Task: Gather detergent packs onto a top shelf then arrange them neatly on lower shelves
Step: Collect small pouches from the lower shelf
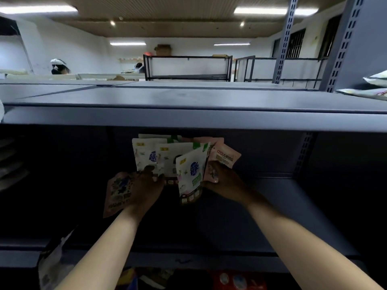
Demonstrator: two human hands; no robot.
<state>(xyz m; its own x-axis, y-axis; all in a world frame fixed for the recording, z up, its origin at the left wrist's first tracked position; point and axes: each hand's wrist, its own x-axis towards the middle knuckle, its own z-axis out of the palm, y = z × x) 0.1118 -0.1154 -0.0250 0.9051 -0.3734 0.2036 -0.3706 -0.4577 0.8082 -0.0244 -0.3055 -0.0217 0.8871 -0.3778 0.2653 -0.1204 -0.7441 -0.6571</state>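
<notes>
Centre of frame, lower shelf (272,185): detergent packs (167,158) stood fanned, leaning.
Left hand (144,185): curled on white packs.
Right hand (222,178): pinched pink pack (224,158).
Hands: apart.
Risk: leaning packs likely toppled if released.

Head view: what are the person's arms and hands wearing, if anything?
Nothing shows on them. Both forearms are bare right to the frame's lower edge, with no sleeves, watch or bracelet. The left hand and right hand are ungloved; in the shelf's shadow, rings cannot be ruled out.
</notes>
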